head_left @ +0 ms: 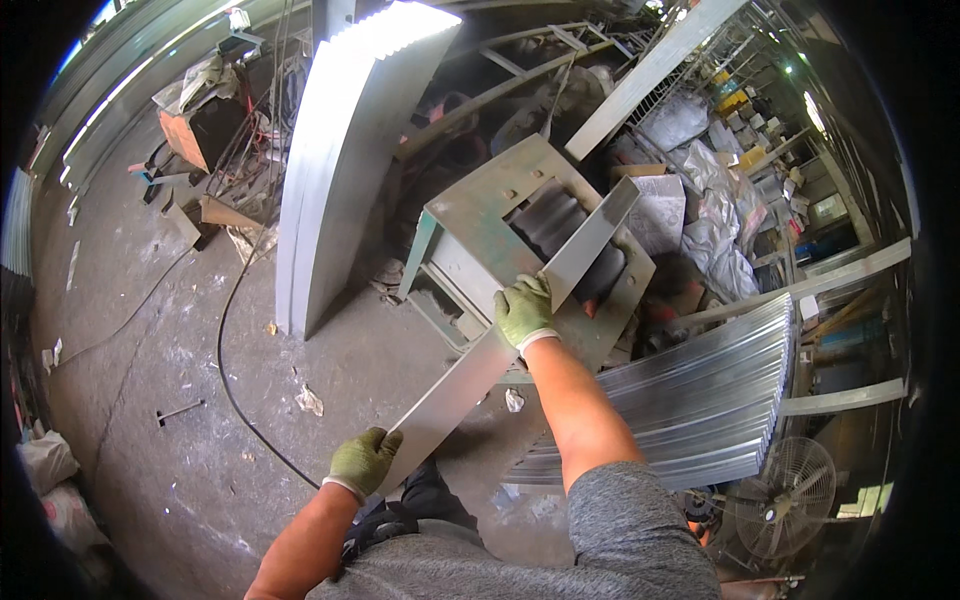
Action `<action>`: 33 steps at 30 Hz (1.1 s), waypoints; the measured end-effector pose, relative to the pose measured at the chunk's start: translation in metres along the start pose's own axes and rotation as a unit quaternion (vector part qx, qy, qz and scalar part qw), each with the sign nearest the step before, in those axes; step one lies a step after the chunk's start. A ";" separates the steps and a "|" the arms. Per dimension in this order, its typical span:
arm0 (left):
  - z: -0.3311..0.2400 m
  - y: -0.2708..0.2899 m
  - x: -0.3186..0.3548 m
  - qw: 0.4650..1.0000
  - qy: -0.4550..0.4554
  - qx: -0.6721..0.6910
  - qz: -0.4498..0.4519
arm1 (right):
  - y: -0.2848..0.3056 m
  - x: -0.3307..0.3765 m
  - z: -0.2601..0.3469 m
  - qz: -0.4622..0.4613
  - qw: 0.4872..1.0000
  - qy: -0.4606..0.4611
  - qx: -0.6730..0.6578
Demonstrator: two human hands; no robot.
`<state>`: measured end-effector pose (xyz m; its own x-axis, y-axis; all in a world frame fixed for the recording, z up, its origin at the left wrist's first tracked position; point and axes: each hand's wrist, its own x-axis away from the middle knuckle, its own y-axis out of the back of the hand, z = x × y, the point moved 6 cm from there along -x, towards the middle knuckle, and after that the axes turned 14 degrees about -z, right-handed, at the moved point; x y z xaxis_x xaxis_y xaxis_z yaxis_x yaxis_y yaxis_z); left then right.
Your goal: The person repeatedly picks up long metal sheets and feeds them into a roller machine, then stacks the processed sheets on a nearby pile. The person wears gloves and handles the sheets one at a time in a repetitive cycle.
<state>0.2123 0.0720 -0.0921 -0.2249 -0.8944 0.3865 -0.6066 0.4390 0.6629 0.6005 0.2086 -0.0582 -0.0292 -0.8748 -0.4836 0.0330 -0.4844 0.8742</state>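
Note:
A long flat metal strip [450, 392] runs slantwise from near my body up to the far right. My left hand [364, 462], in a green work glove, is closed on its near end. Farther along, my right hand [526, 311], gloved alike, grips it around the middle, fingers over the edge. The far part of the strip lies over the top of a worn green-grey machine [480, 205]. Dark rollers [550, 215] show in an opening in that top, partly hidden by the strip.
A tall stack of pale metal sheets [325, 180] stands left of the machine. Ribbed metal strips [690, 375] are piled at right, near a caged fan [780, 498]. A black cable [228, 350] crosses the floor at left. Plastic-wrapped bundles [715, 220] lie behind the machine.

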 end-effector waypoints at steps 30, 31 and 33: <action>0.165 0.006 0.035 0.971 0.178 -0.004 0.157 | 0.056 0.074 0.144 0.044 0.981 0.066 -0.176; 0.136 0.005 0.023 0.965 0.194 0.018 0.174 | 0.057 0.056 0.124 0.012 0.989 0.063 -0.132; 0.066 0.010 0.010 0.971 0.074 0.169 0.152 | 0.053 0.025 0.085 0.014 0.987 0.033 -0.159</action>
<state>0.1534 0.0619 -0.1242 -0.3353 -0.6952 0.6358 -0.7507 0.6049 0.2655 0.5170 0.1621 -0.0199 0.0401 -0.8817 -0.4701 0.3442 -0.4294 0.8349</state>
